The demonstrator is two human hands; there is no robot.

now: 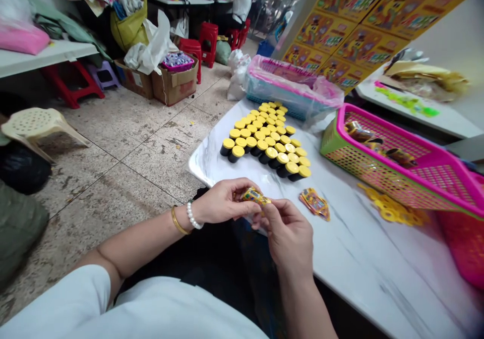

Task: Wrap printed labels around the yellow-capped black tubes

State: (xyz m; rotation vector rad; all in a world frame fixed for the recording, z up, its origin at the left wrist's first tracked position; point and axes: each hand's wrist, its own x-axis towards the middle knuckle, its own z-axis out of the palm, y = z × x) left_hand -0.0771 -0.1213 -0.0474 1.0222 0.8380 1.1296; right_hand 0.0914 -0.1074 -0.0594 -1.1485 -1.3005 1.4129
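Note:
Between both hands, just off the near edge of the marbled table [340, 248], is a small yellow printed wrapper [254, 195]. My left hand [229, 200], with a pearl bracelet and a gold bangle at the wrist, is closed on its left end. The fingers of my right hand [289, 228] pinch its right end. Whether anything sits inside the wrapper cannot be made out. To the right of the hands lies a small pile of colourful printed labels [315, 204]. Beyond them stand many black containers with yellow lids [264, 134], grouped closely and upright.
A pink and green basket [427, 170] holding shiny pieces stands at the right, with yellow plastic parts [393, 208] beside it. A plastic-lined basket [293, 84] is at the back. Printed boxes [333, 36] are stacked behind. A cream stool [36, 124] stands left.

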